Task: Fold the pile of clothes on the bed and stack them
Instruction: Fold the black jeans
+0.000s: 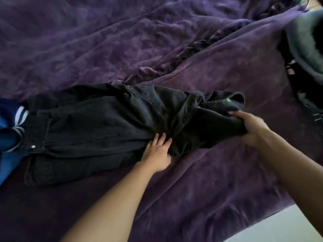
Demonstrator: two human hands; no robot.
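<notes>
Jeans (97, 126): lie lengthwise on the bed (192, 189), waist to the left, leg ends bunched to the right.
Left hand (157, 151): fingers flat, pressing the jeans at mid-leg.
Right hand (251, 128): clenched round the bunched leg ends.
Risk, crooked fold: the hems are crumpled, not squared, so the legs may land askew.
Risk, dragging: a hard pull could shift the waist against the blue garment (7, 137) if the press slackens.
Pile (304, 49): sits at far right, unfolded.

Left hand (157, 152) flat; right hand (251, 128) clenched
</notes>
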